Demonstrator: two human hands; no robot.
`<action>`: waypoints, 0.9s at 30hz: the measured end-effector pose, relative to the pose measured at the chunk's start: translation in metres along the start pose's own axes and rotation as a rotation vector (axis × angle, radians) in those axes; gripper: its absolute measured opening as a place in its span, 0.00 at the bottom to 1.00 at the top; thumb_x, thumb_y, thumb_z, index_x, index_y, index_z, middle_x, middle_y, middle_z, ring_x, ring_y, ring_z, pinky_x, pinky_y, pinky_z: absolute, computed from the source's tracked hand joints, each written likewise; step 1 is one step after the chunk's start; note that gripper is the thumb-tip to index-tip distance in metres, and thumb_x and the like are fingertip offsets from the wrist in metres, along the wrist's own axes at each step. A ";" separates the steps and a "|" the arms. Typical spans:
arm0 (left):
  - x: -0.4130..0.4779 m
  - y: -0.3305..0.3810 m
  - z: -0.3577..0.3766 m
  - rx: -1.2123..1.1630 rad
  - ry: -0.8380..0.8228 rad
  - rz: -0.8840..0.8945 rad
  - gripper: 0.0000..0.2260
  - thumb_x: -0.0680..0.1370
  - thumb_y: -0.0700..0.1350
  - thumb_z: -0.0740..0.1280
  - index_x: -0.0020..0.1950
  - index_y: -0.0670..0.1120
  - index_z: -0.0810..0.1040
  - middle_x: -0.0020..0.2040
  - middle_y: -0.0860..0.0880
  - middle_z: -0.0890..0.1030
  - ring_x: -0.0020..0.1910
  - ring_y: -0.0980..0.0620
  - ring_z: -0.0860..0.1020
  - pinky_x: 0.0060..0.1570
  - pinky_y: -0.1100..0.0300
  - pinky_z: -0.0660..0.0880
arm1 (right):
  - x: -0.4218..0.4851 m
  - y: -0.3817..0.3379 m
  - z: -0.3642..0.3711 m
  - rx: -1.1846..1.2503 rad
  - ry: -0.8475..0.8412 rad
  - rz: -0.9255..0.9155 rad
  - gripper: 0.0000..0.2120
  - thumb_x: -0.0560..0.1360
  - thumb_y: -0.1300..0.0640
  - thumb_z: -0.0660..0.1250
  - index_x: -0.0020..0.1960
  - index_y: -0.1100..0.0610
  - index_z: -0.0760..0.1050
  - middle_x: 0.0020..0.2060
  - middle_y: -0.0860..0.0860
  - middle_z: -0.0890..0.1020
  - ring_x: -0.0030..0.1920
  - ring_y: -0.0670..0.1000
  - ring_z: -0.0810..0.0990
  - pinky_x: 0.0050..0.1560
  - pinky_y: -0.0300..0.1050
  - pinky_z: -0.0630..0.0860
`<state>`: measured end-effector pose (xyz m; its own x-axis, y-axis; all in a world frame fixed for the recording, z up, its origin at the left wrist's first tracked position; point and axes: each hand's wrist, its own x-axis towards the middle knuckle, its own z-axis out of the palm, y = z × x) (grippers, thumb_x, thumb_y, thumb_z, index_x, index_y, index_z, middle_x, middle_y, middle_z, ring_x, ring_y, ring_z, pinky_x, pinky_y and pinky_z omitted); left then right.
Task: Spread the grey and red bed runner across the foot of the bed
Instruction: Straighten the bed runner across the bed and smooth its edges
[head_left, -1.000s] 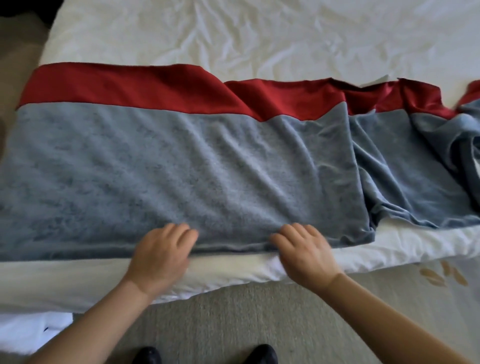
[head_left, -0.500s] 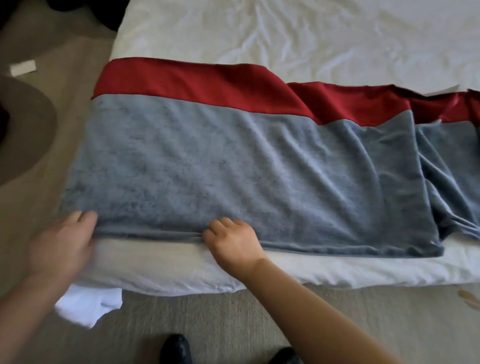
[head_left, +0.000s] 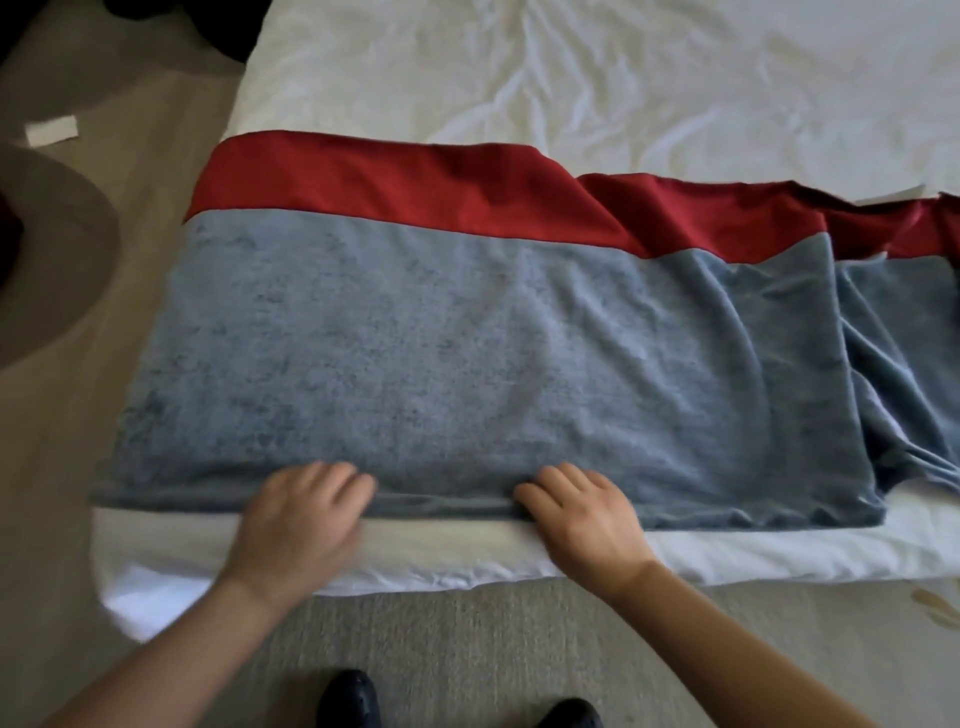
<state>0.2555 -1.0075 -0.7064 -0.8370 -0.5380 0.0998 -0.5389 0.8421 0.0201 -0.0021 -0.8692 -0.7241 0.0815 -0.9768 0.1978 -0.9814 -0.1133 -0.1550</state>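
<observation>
- Your bed runner (head_left: 441, 353) lies across the foot of the bed (head_left: 571, 78). Its grey field is towards you and its red band (head_left: 415, 182) is on the far side.
- The left stretch is flat and reaches the bed's left corner. The right stretch is rucked into folds (head_left: 893, 353), and there the red band sags towards you.
- Your left hand (head_left: 306, 519) and right hand (head_left: 584, 519) sit palm down on the near grey hem, set apart. The fingers are laid out over the cloth and are not curled round it.
- I judge that you hold them that way to pin and smooth the hem, keeping it parallel to the mattress edge. A strip of white sheet (head_left: 727, 551) shows evenly below it.
- The left hand is blurred, so I cannot tell whether its thumb tucks under the hem.
- The plush grey pile will likely drag on the sheet. Flat palms suit it better than a pinch, which could raise new ridges.
- The folds on the right are probably what remains to be spread.
- The white bedding beyond the runner is creased.
- You stand on pale carpet (head_left: 467, 634), and your dark shoes (head_left: 353, 696) are at the near edge.
- On the floor to the left are a small white slip (head_left: 52, 130) and a round brown shape (head_left: 52, 249) that I cannot identify.
</observation>
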 end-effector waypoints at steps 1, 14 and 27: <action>0.012 0.023 0.003 -0.033 0.022 0.061 0.10 0.69 0.41 0.59 0.43 0.44 0.79 0.38 0.47 0.79 0.33 0.46 0.78 0.31 0.56 0.74 | -0.014 0.013 -0.005 -0.021 -0.001 0.038 0.08 0.70 0.61 0.63 0.44 0.55 0.81 0.36 0.51 0.79 0.34 0.54 0.77 0.31 0.45 0.73; 0.107 0.171 0.013 -0.163 -0.087 0.385 0.04 0.64 0.45 0.64 0.29 0.49 0.73 0.28 0.50 0.73 0.25 0.49 0.73 0.22 0.60 0.67 | -0.119 0.132 -0.071 0.000 -0.262 0.198 0.08 0.57 0.61 0.76 0.35 0.55 0.81 0.30 0.49 0.80 0.29 0.52 0.80 0.22 0.40 0.74; 0.289 0.115 -0.003 -0.186 -0.024 -0.159 0.06 0.75 0.44 0.64 0.48 0.48 0.80 0.47 0.48 0.81 0.42 0.42 0.81 0.34 0.52 0.76 | 0.032 0.254 -0.087 0.050 -0.195 0.321 0.10 0.78 0.51 0.57 0.48 0.53 0.76 0.44 0.51 0.80 0.46 0.56 0.80 0.38 0.48 0.75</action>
<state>-0.0484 -1.0662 -0.6727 -0.7462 -0.6633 0.0569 -0.6393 0.7378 0.2168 -0.2637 -0.9138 -0.6726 -0.1929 -0.9796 -0.0555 -0.9529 0.2005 -0.2275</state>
